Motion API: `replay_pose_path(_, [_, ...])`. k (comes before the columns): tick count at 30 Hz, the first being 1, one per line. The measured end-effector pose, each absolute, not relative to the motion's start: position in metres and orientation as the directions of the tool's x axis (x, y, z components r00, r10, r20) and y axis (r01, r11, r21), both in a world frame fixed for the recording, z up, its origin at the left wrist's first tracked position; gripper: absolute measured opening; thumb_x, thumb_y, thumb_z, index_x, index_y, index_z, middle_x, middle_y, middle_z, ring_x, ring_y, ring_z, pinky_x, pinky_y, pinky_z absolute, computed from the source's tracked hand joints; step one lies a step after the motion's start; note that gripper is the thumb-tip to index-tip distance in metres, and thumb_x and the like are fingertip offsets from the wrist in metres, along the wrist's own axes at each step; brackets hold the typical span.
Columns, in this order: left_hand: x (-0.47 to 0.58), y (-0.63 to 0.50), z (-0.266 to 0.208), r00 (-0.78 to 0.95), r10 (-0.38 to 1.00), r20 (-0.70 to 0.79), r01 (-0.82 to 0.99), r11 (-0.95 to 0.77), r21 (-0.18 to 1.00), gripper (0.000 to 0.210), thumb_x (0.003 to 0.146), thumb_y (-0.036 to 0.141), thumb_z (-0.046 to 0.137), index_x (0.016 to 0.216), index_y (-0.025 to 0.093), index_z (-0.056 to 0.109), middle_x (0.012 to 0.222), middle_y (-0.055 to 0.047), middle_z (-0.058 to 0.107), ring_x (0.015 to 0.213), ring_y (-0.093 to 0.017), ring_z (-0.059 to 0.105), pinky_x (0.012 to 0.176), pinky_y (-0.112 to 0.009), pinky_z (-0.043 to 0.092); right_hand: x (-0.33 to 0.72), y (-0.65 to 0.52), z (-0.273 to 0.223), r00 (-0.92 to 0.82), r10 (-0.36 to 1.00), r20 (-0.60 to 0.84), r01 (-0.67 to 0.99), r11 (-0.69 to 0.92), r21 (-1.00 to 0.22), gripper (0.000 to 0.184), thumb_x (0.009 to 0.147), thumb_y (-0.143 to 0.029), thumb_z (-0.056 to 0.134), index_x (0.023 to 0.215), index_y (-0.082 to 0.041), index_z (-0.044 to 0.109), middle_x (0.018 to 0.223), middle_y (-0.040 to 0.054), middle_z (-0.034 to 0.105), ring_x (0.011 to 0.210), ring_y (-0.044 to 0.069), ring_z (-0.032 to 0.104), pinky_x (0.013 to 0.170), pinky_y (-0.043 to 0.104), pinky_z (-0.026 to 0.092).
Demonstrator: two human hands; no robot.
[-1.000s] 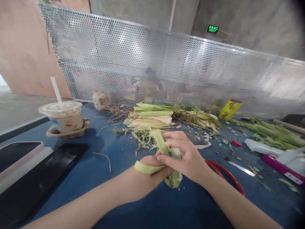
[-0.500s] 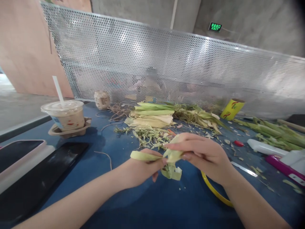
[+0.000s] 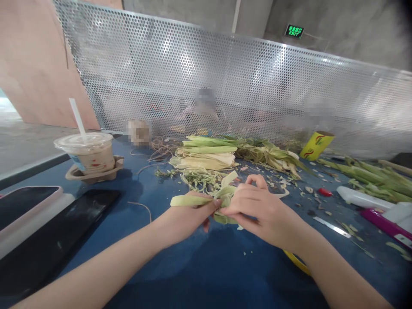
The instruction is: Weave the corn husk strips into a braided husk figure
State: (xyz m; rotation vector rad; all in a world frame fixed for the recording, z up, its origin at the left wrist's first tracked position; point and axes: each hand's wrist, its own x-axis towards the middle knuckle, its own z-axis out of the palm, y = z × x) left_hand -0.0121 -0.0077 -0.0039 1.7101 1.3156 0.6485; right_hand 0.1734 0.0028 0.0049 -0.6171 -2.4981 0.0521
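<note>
Both hands are drawing closer together than half a second ago, and the husk strip (image 3: 222, 198) is bunching into a tighter fold between them. Left hand (image 3: 188, 216) is pinching one end of the strip, thumb and fingers clamped on it, with a flat tail sticking out leftward. Right hand (image 3: 260, 210) is closing its fingertips on the folded middle, the index finger curling above. Strip and hands are hovering just over the blue table (image 3: 206, 274), near the husk pile (image 3: 206, 156) and loose shreds (image 3: 199, 178). Judged step: folding or knotting the strip. The next move seems to call for a firm left pinch while the right fingers tuck the loose end through. A cup (image 3: 88, 154) and a phone (image 3: 48, 240) are lying well apart, left.
</note>
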Motion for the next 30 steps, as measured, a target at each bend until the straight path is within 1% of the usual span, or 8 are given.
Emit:
replay_pose_path(3, [-0.013,-0.007,-0.004,0.318,0.945,-0.08,0.536,-0.109,0.837,0.04,0.081,0.044,0.038,0.053,0.018,0.05,0.047,0.002,0.05,0.048,-0.011,0.044,0.049,-0.021,0.034,0.173,0.002,0.005,-0.733,0.477,0.485,0.442,0.876,-0.192,0.011,0.085,-0.018,0.046,0.081,-0.02,0.057,0.073,-0.0009,0.059,0.071,0.011,0.052,0.084,0.031,0.028])
replay_pose_path(6, [-0.014,-0.006,-0.006,0.335,0.94,-0.065,0.533,-0.132,0.836,0.038,0.081,0.043,0.037,0.055,0.018,0.05,0.047,0.003,0.049,0.047,-0.011,0.044,0.047,-0.021,0.033,0.173,0.0,0.006,-0.771,0.484,0.414,0.438,0.875,-0.208,0.007,0.084,-0.02,0.049,0.085,-0.019,0.056,0.08,0.0007,0.059,0.078,0.013,0.051,0.085,0.031,0.028])
replay_pose_path(14, [-0.01,-0.001,-0.005,0.354,0.934,0.043,0.606,-0.264,0.75,0.032,0.077,0.031,0.042,0.048,0.019,0.039,0.046,0.006,0.038,0.045,-0.009,0.036,0.044,-0.022,0.026,0.166,-0.002,0.001,-0.808,0.45,0.379,0.463,0.884,-0.065,0.02,0.089,-0.016,0.04,0.081,-0.019,0.058,0.078,0.0015,0.057,0.075,0.013,0.048,0.08,0.032,0.025])
replay_pose_path(18, [-0.01,-0.001,-0.003,0.396,0.914,0.09,0.613,-0.336,0.715,0.03,0.076,0.024,0.039,0.047,0.018,0.04,0.05,0.005,0.041,0.048,-0.009,0.039,0.047,-0.022,0.028,0.161,-0.003,-0.003,-0.768,0.435,0.471,0.491,0.871,-0.003,0.02,0.088,-0.013,0.041,0.079,-0.019,0.057,0.079,0.0008,0.054,0.074,0.012,0.045,0.078,0.033,0.024])
replay_pose_path(22, [-0.01,-0.002,-0.003,0.384,0.921,0.063,0.587,-0.296,0.754,0.028,0.076,0.023,0.039,0.049,0.018,0.042,0.05,0.005,0.042,0.048,-0.009,0.039,0.047,-0.021,0.029,0.159,-0.003,-0.003,-0.755,0.461,0.466,0.479,0.873,-0.088,0.015,0.088,-0.02,0.045,0.079,-0.02,0.057,0.08,0.0004,0.054,0.082,0.013,0.046,0.076,0.032,0.025])
replay_pose_path(25, [-0.011,-0.002,-0.004,0.37,0.929,0.03,0.566,-0.251,0.785,0.028,0.076,0.027,0.04,0.05,0.018,0.044,0.048,0.005,0.04,0.046,-0.009,0.037,0.044,-0.022,0.027,0.161,-0.004,0.0,-0.744,0.489,0.456,0.513,0.855,-0.078,0.015,0.087,-0.025,0.046,0.077,-0.021,0.057,0.085,0.0017,0.052,0.087,0.016,0.044,0.078,0.034,0.026])
replay_pose_path(27, [-0.013,-0.001,-0.005,0.374,0.927,0.027,0.542,-0.242,0.805,0.028,0.076,0.028,0.04,0.049,0.018,0.043,0.047,0.005,0.039,0.046,-0.009,0.035,0.044,-0.022,0.026,0.162,-0.005,0.002,-0.77,0.485,0.414,0.507,0.86,-0.065,0.013,0.088,-0.019,0.043,0.083,-0.02,0.055,0.088,0.0029,0.051,0.087,0.016,0.044,0.079,0.034,0.027])
replay_pose_path(30, [-0.015,-0.001,-0.004,0.35,0.935,0.049,0.521,-0.238,0.82,0.028,0.074,0.025,0.04,0.047,0.018,0.04,0.047,0.005,0.039,0.047,-0.009,0.034,0.044,-0.022,0.026,0.163,-0.006,0.003,-0.803,0.48,0.353,0.466,0.875,-0.129,0.017,0.086,-0.008,0.036,0.094,-0.019,0.047,0.093,0.0044,0.052,0.089,0.016,0.045,0.082,0.034,0.03])
